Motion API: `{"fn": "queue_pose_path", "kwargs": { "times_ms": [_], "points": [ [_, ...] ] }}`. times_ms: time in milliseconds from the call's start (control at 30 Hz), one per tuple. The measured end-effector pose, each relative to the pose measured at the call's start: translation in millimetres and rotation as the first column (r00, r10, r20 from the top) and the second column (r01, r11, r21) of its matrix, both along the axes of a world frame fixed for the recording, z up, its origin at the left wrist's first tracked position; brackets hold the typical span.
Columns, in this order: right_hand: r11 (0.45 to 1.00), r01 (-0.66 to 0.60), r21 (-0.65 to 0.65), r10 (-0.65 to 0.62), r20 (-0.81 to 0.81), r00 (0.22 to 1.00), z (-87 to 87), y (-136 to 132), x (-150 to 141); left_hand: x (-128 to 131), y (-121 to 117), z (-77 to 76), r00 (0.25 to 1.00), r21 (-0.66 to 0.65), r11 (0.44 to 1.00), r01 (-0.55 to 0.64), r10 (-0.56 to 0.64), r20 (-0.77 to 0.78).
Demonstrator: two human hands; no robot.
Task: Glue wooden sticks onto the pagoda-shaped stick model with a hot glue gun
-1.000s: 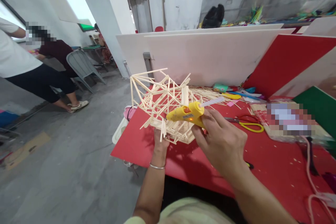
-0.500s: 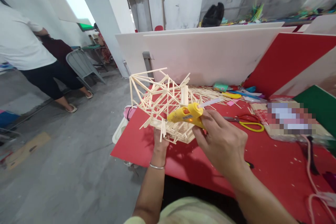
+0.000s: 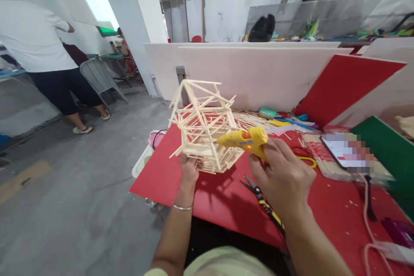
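A house-shaped model of thin pale sticks (image 3: 202, 125) stands tilted at the near left part of the red table (image 3: 326, 207). My left hand (image 3: 188, 171) grips the model's base from below, fingers closed on it. My right hand (image 3: 284, 179) is wrapped around a yellow glue gun (image 3: 243, 140), whose nozzle points left and touches the model's right side. A clear glue stick juts from the back of the gun.
Black-and-yellow pliers (image 3: 263, 202) lie under my right wrist; yellow-handled scissors (image 3: 305, 159) and loose sticks (image 3: 249, 118) lie behind the gun. White, red and green boards (image 3: 265, 73) lean behind. A phone (image 3: 346, 153) lies right, a cord (image 3: 367, 224) trails beside it. A person in white (image 3: 39, 51) stands by a grey chair (image 3: 97, 78) at left.
The stick model has been turned more upright, its roof now pointing up. The glue gun shifted slightly right. The person in white has walked closer along the left.
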State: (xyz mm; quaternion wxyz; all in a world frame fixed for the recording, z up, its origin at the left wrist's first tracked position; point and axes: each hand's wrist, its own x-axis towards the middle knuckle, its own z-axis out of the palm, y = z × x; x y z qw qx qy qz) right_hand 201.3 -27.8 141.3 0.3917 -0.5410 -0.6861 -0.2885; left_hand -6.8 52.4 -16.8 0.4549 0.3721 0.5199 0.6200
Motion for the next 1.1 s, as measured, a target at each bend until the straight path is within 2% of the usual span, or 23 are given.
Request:
{"fn": "queue_pose_path", "kwargs": {
  "times_ms": [100, 167, 200, 300, 400, 500, 667, 767, 967, 1100],
  "points": [
    [0.998, 0.053, 0.046, -0.053, 0.004, 0.999, 0.9, 0.5, 11.6, -9.0, 3.7, 18.4, 0.999, 0.059, 0.997, -0.049, 0.048, 0.023],
    [0.995, 0.084, 0.055, -0.085, 0.018, 0.996, 0.2, 1.0, 16.6, -19.3, 4.1, 32.5, 0.975, 0.109, 0.991, -0.072, 0.093, -0.200],
    [0.994, 0.096, 0.056, -0.098, 0.026, 0.995, -0.7, 1.5, 18.2, -24.8, 3.3, 39.9, 0.932, 0.128, 0.988, -0.090, 0.129, -0.339],
    [0.993, 0.109, 0.038, -0.111, 0.042, 0.993, -5.4, 4.0, 20.7, -37.6, -2.1, 62.0, 0.878, 0.146, 0.981, -0.131, 0.183, -0.442],
    [0.993, 0.120, 0.014, -0.120, 0.054, 0.991, -9.9, 7.9, 21.4, -42.2, -10.4, 81.1, 0.697, 0.158, 0.975, -0.154, 0.221, -0.682],
    [0.989, 0.150, 0.009, -0.150, 0.073, 0.986, -10.7, 11.6, 20.6, -41.5, -17.6, 94.3, 0.531, 0.120, 0.981, -0.155, 0.185, -0.827],
    [0.982, 0.185, 0.033, -0.187, 0.094, 0.978, -3.8, 12.9, 18.8, -39.0, -20.4, 102.9, 0.404, 0.066, 0.988, -0.137, 0.117, -0.907],
    [0.978, 0.207, -0.001, -0.205, 0.129, 0.970, 1.5, 11.2, 20.0, -37.1, -20.3, 107.4, 0.329, 0.027, 0.993, -0.118, 0.065, -0.942],
    [0.980, 0.188, -0.060, -0.171, 0.215, 0.962, 4.4, 10.6, 20.4, -29.4, -21.2, 122.6, 0.134, -0.029, 0.996, -0.082, -0.018, -0.991],
    [0.971, 0.217, -0.098, -0.183, 0.272, 0.945, 1.8, 11.7, 18.2, -25.5, -20.4, 127.1, 0.076, -0.038, 0.998, -0.042, -0.034, -0.997]
  ]
}}
